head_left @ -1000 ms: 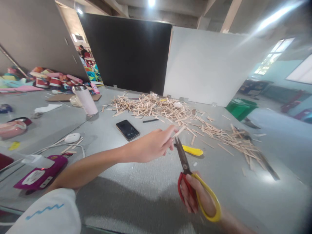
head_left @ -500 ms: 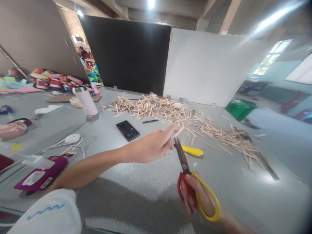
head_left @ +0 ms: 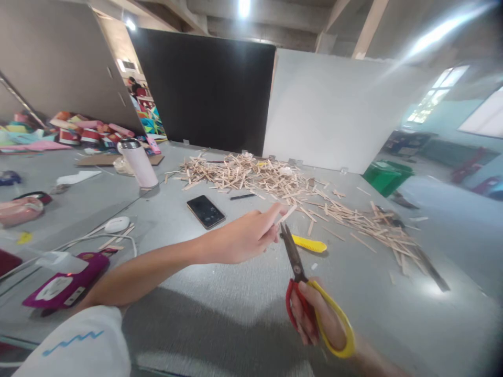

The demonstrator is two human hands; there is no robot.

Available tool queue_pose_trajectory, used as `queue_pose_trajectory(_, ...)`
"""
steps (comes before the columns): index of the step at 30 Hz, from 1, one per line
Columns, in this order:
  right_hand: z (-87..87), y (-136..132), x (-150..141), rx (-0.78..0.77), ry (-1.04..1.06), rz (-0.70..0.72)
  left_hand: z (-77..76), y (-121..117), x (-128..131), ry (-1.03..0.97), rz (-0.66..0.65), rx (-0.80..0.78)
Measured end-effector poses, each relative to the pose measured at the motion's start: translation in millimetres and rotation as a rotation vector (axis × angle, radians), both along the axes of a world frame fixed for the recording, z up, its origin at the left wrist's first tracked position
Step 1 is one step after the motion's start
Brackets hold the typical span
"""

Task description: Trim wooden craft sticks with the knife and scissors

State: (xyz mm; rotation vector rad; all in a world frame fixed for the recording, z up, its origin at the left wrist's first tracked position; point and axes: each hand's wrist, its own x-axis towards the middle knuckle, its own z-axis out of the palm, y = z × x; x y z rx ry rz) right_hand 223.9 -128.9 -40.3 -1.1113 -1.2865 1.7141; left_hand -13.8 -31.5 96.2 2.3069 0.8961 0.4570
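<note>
My left hand (head_left: 249,235) reaches over the middle of the table, its fingers pinched on a short, thin wooden stick (head_left: 288,213). Just below that stick are the blade tips of a pair of scissors (head_left: 295,259), with one red and one yellow handle loop. My right hand (head_left: 314,314) grips the scissors through the loops, and the blades look nearly closed. Behind the blades a yellow utility knife (head_left: 310,243) lies on the table, partly hidden by them. Whether the blades touch the stick I cannot tell.
A heap of wooden sticks (head_left: 236,175) spreads along the back and right of the grey table (head_left: 236,303). A phone (head_left: 205,211), a black pen (head_left: 242,197) and a pale pink flask (head_left: 139,165) stand or lie behind my left arm. A purple power strip (head_left: 65,288) with cables lies at left.
</note>
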Motion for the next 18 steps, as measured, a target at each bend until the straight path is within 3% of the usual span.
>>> queue_pose_trajectory(18, -0.7, 1.6, 2.0, -0.004, -0.007, -0.003, -7.6, 3.3, 1.8, -0.066, 0.001, -0.005)
